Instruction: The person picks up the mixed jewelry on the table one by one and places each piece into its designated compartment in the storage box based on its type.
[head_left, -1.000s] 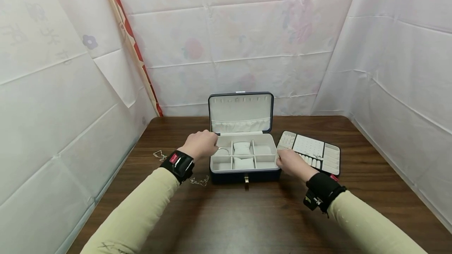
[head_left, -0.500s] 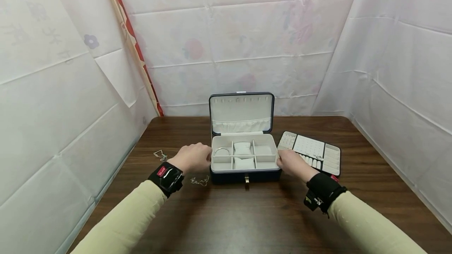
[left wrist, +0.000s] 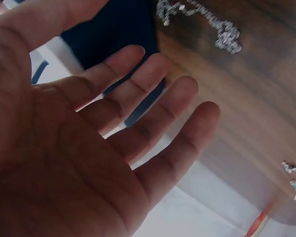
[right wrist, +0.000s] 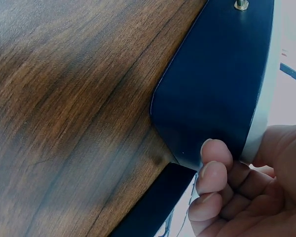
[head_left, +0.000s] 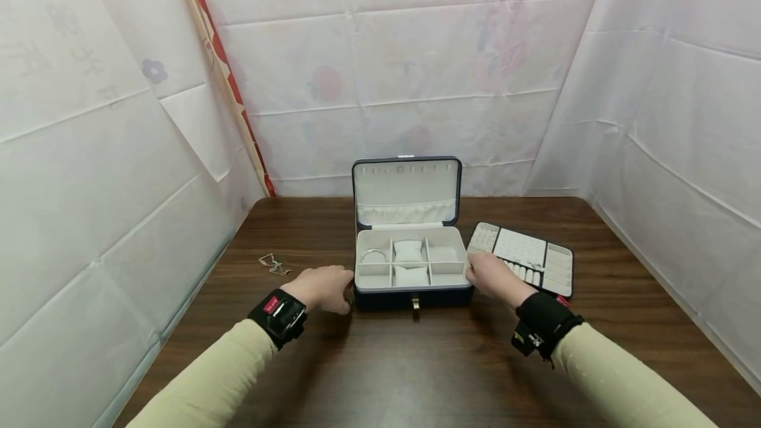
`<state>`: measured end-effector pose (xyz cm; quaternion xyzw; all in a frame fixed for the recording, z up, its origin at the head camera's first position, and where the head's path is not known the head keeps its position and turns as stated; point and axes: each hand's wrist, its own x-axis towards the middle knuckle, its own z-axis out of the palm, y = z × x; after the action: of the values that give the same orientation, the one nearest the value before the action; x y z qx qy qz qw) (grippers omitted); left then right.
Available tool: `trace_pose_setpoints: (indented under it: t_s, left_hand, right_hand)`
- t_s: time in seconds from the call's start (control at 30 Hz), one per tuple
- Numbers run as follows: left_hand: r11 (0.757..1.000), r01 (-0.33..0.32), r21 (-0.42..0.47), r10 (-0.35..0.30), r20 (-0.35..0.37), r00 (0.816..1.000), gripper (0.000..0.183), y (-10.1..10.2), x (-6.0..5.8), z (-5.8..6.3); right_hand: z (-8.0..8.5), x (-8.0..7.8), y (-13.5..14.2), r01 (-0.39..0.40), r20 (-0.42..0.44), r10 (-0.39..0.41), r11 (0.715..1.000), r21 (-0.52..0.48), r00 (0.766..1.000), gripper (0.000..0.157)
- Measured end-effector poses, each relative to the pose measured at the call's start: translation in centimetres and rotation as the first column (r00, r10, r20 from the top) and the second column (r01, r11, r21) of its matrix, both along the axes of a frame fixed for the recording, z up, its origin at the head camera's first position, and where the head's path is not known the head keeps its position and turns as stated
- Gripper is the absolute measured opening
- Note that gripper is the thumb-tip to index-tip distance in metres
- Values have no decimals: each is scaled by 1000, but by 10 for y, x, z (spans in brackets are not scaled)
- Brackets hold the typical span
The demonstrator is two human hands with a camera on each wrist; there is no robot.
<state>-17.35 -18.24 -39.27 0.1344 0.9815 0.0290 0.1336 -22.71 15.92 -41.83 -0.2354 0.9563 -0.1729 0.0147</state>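
A dark blue jewelry box (head_left: 386,300) stands with its lid raised, showing white compartments, two small cushions and a thin silver bangle (head_left: 374,250) at back left. My left hand (head_left: 324,288) hovers beside the box's left front corner, fingers spread and slightly bent, holding nothing. Close by in the left wrist view lies a silver chain (left wrist: 228,38) on the table, hidden by the hand in the head view. At the box's right side, my right hand (head_left: 495,276) grips the wall, its thumb (right wrist: 278,140) at the pale rim and its curled fingers (right wrist: 214,155) against the outside.
A removed jewelry tray (head_left: 520,247) with white sections and ring rolls lies to the right of the box, partly behind the right hand. Another thin chain (head_left: 275,265) lies on the wooden table (head_left: 410,375) at left. White sheets (head_left: 416,71) surround the table's back and sides.
My left hand has drawn back from above the left compartments, uncovering the bangle, and come down over the chain at the front left corner. The right hand stays at the box wall.
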Motion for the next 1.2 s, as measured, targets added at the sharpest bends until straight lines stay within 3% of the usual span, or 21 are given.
trace_pose_setpoints:
  t_s: [0.2,0.4,0.77,0.97,1.2]
  left_hand:
    - [999,-5,-34,7,43,999,63,-2,3,-13]
    - [999,15,-44,-14,42,999,69,-4,5,-20]
    - [998,51,-36,-51,18,999,47,-5,4,-29]
    - [996,77,-35,-78,-26,997,20,-6,3,-32]
    - [998,66,-16,-67,-53,996,17,-7,2,-34]
  right_hand:
    - [1,1,1,12,29,-12,1000,-4,1000,19]
    - [3,2,0,15,33,-15,1000,-6,999,17]
    - [3,3,0,19,48,-19,1000,-13,999,19]
    - [2,2,0,16,32,-15,1000,-10,999,15]
    - [2,2,0,14,35,-14,1000,-14,999,16]
